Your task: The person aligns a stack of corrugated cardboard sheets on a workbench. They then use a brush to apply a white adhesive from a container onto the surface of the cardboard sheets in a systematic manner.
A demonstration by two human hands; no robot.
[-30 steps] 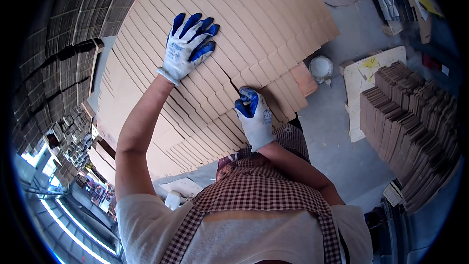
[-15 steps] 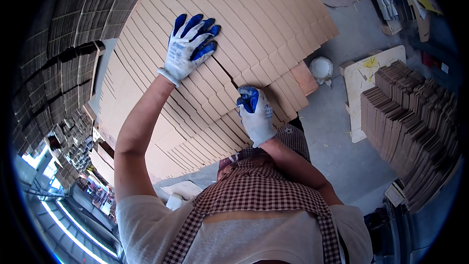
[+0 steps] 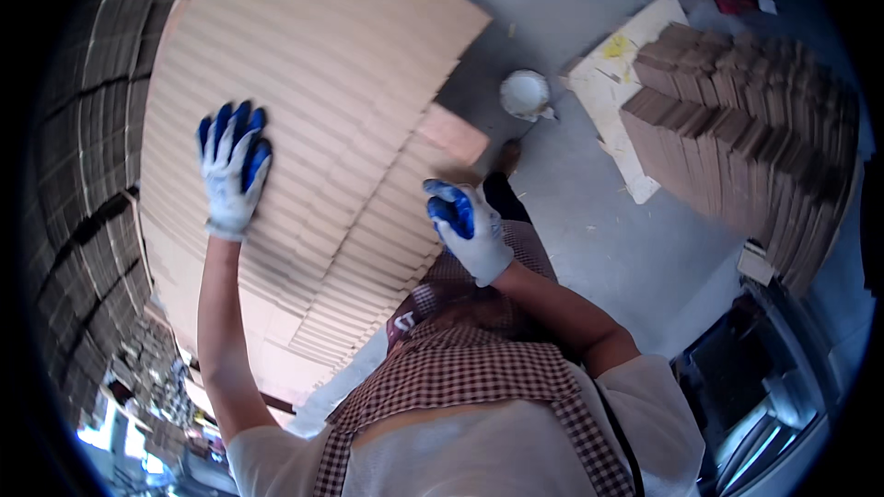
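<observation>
Overlapping tan cardboard sheets (image 3: 304,83) are fanned out in rows before me, their edges making close parallel lines. On their left part lies my left hand (image 3: 232,175), in a white and blue work glove, flat with fingers stretched out. My right hand (image 3: 470,232), gloved alike, hangs near the sheets' right edge, close to my apron. Its fingers are curled closed. A blurred brownish patch shows just beyond them, and what the hand holds, if anything, I cannot make out.
A white bucket (image 3: 525,94) stands on the grey floor right of the sheets. Farther right, stacked brown cardboard (image 3: 737,147) stands by a pale board (image 3: 612,60). Dark cardboard piles (image 3: 101,129) rise at the left. A dark machine-like object (image 3: 737,359) is at lower right.
The view has swung right, so the sheets sit farther left. My left hand has moved left and nearer to me across them. The right hand has come off the sheets toward their right edge.
</observation>
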